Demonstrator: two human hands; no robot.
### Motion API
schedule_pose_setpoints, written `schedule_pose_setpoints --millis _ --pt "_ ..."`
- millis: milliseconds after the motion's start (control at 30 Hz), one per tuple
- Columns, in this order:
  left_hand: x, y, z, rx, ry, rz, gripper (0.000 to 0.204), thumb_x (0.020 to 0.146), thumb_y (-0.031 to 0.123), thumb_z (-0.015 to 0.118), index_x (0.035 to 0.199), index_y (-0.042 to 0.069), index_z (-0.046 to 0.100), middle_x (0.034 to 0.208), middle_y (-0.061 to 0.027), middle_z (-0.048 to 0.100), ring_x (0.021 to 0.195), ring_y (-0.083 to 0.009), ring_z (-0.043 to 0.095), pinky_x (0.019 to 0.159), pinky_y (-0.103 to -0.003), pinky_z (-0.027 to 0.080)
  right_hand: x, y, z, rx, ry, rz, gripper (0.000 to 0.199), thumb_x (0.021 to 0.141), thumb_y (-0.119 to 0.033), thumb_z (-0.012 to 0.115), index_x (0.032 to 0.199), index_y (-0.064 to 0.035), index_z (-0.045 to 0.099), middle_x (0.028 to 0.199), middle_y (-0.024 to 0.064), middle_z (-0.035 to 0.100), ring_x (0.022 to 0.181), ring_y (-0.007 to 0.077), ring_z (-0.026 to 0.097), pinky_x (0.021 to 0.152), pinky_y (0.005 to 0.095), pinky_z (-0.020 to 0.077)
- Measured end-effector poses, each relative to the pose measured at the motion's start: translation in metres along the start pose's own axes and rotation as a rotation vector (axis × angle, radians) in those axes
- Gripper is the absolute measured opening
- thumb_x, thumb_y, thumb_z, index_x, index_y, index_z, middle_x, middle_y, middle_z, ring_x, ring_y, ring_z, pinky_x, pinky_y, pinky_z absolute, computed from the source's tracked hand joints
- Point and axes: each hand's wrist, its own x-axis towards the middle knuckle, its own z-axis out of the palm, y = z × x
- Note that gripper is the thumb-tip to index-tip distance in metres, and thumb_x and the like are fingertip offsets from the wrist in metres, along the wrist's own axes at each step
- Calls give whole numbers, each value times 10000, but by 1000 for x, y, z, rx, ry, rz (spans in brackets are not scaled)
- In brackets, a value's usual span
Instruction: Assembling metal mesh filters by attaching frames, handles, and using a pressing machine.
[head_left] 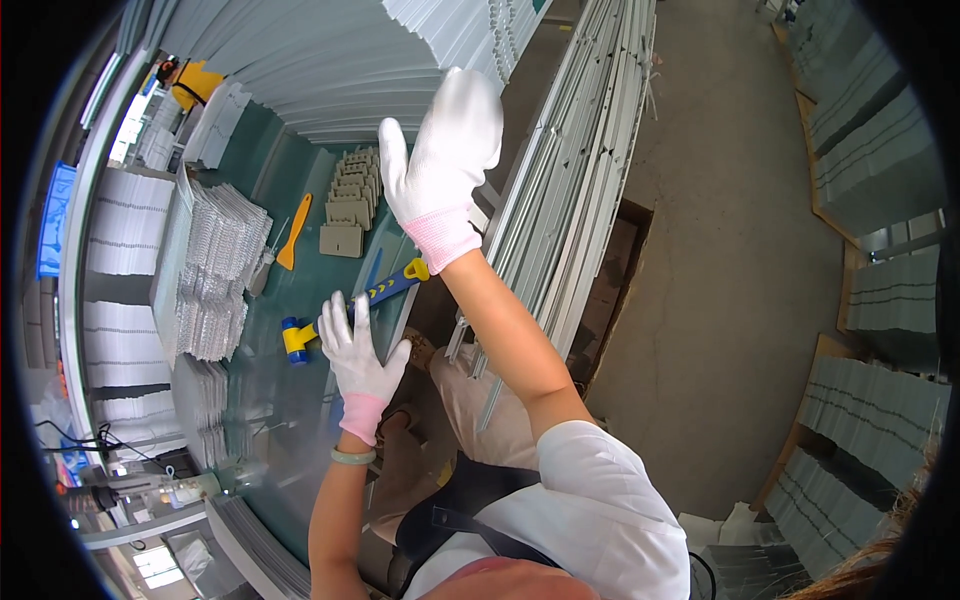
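Note:
White gloves with pink cuffs cover both my hands. My left hand (358, 352) is open over the bench, its fingers apart. Behind its fingertips lies a mallet (390, 287) with a blue and yellow head and a blue handle; whether the fingers touch it I cannot tell. My right hand (450, 150) is raised at the front of the bench, empty, fingers stretched out and thumb apart. Its fingertips overlap the edge of a large stack of pale grey ribbed panels (340, 70); contact is unclear. Several beige slotted blocks (343, 238) stand in a row to its left.
An orange scraper (295, 232) lies on the green bench top (270, 300), beside a stack of silvery ribbed sheets (215, 275). Long metal profiles (575, 170) run along the right of the bench. Across the concrete floor (720, 280), more panel stacks (870, 400) line the right side.

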Motion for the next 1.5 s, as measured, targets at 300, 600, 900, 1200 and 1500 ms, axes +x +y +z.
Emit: schedule_pose_setpoints --millis 300,600,900,1200,1500 --pt "3 6 -4 8 11 13 819 631 313 677 1327 92 307 1360 -217 255 1260 -391 224 1027 -507 172 14 -3 -1 -48 -11 17 746 769 -317 573 1315 57 227 1275 283 324 1173 410 325 973 517 220" --pt "2 5 -4 1 29 18 809 633 315 675 1325 104 314 1350 -221 266 1255 -395 232 1023 -507 180 16 -3 -9 -61 -19 -2 727 769 -329 571 1304 50 260 1270 283 331 1185 412 312 977 513 213" --pt "2 6 -4 -5 28 13 809 636 325 671 1327 106 312 1350 -223 268 1252 -399 232 1022 -508 180 24 -11 -8 -25 0 -12 730 773 -303 572 1316 48 234 1259 284 332 1170 412 323 967 505 228" --pt "1 5 -5 -6 12 0 810 636 326 672 1326 103 312 1352 -229 258 1256 -399 221 1025 -510 169 31 -22 -14 12 55 -38 729 768 -299 582 1309 57 246 1247 295 347 1154 418 341 961 505 241" --pt "1 6 -6 -20 18 0 810 627 318 681 1318 101 320 1350 -225 257 1254 -394 221 1025 -509 170 37 -23 -19 -51 42 -84 723 762 -280 586 1303 59 247 1252 295 331 1156 416 334 966 501 239"
